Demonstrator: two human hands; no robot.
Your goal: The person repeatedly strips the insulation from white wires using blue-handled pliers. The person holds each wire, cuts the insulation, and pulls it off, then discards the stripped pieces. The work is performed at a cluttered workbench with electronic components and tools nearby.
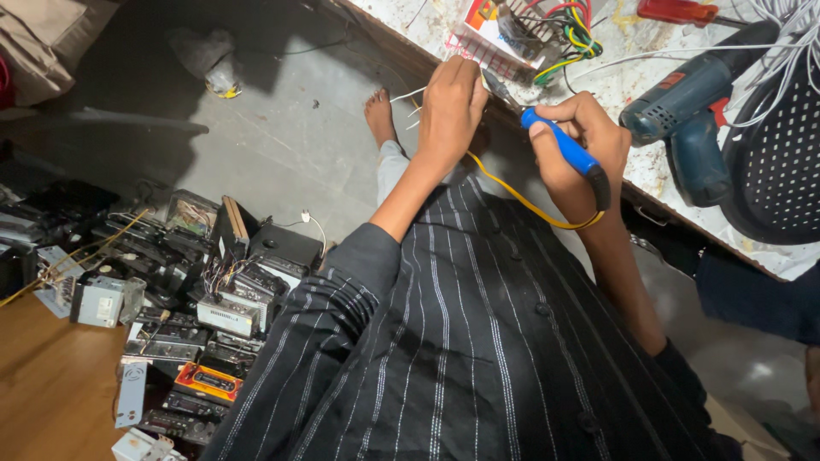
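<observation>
My right hand grips a soldering iron with a blue handle; its metal tip points up-left toward my left hand. A yellow cord trails from the iron's black end. My left hand is closed on thin white wires at the edge of the stained workbench. Just beyond both hands lies a circuit board with coloured wires. My dark striped shirt fills the lower middle of the view.
A blue power drill lies on the bench right of my right hand, beside a black perforated basket and a red-handled screwdriver. Several old car stereos are piled on the floor at left, next to a wooden surface.
</observation>
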